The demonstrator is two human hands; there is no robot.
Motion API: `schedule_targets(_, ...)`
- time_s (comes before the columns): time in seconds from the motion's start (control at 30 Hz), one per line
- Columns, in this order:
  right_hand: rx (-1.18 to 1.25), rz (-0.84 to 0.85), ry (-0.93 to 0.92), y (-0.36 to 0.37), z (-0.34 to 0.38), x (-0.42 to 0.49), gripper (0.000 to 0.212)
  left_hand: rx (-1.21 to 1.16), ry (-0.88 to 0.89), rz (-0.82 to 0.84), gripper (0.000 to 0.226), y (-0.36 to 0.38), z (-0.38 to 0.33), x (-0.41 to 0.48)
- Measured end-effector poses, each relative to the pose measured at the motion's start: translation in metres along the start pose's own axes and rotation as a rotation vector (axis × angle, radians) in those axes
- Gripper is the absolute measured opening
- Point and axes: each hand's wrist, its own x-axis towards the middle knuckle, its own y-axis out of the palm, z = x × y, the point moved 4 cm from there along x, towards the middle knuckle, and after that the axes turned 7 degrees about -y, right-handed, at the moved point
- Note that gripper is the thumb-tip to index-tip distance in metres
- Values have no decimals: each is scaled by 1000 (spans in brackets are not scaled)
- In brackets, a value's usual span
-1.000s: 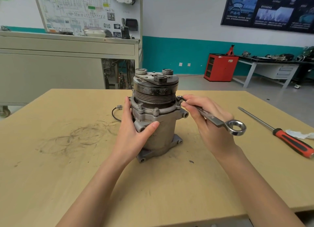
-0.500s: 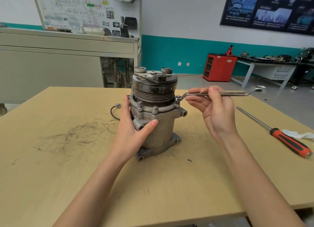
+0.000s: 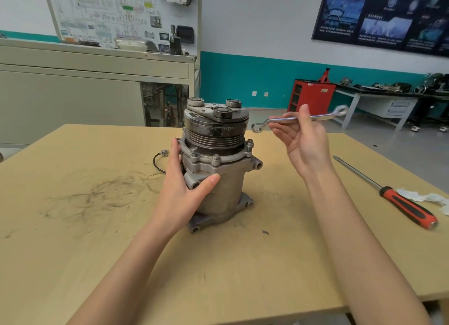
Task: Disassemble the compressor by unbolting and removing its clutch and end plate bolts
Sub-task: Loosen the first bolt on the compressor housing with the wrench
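Tan wood surface (image 3: 97, 264) carries the compressor (image 3: 226, 186) upright at its middle, the left hand (image 3: 179, 193) gripping its body with curled fingers, the right hand (image 3: 303, 142) pinching a wrench (image 3: 279, 119) just right of the clutch (image 3: 216, 129).

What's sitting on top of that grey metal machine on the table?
A flat metal plate carrying three round caps sits on the ribbed wheel atop the machine. Whatever lies beneath that plate is covered, so it cannot be seen.
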Motion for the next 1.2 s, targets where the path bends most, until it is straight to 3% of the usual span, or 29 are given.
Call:
schedule_targets(0.1, -348, 75, -295, 13, 26, -27, 33, -1, 1, -4, 120, 0, 0, 0)
schedule_targets(0.3, -767, 244, -643, 36, 32, -68, 28, 12, 16, -6, 116, 1, -2, -1)
schedule_targets(0.43, -872, 271, -759, 35, 29, -75, 26, 19, 15, -11, 119, 0, -3, -1)
schedule_targets(0.6, -875, 296, -733, 32, 26, -75, 26, 25, 9, -9, 117, 0, -2, 0)
schedule_targets(0.7, -674, 293, -599, 29, 18, -70, 20, 23, 6, -7, 117, 1, -2, 0)
schedule_targets(0.83, -56, 74, -40, 8, -4, -29, 31, 1, 6, -9, 117, 0, -2, -1)
schedule_targets(0.93, 129, 67, 241, 11, -25, 0, 31, -7, -1, -11, 118, 1, -2, -1)
schedule_targets(1.07, 239, 130, 419, 21, -46, 14, 30, 2, -1, -20, 117, 1, -2, -1)
schedule_targets(1.2, 310, 131, 374, 15, -33, 14, 32, 13, -6, -12, 117, 1, -2, -1)
